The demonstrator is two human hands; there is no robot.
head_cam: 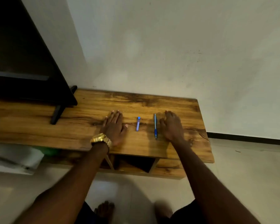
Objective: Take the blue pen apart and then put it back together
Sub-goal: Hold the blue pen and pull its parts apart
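A blue pen body [155, 126] lies lengthwise on the wooden table [81, 131], tip towards me. A short blue pen part [138, 124] lies to its left, apart from it. My left hand [114, 126] rests flat on the table left of the short part, fingers spread, holding nothing; a gold watch is on its wrist. Just right of the pen body is my right hand [172, 126], palm down, fingers loosely curled, empty.
A black TV [23, 62] on a stand leg [56, 114] occupies the table's left side. A wall runs behind the table. Open shelves [134, 164] sit under the tabletop. White objects [14, 157] lie on the floor at left; my feet are below.
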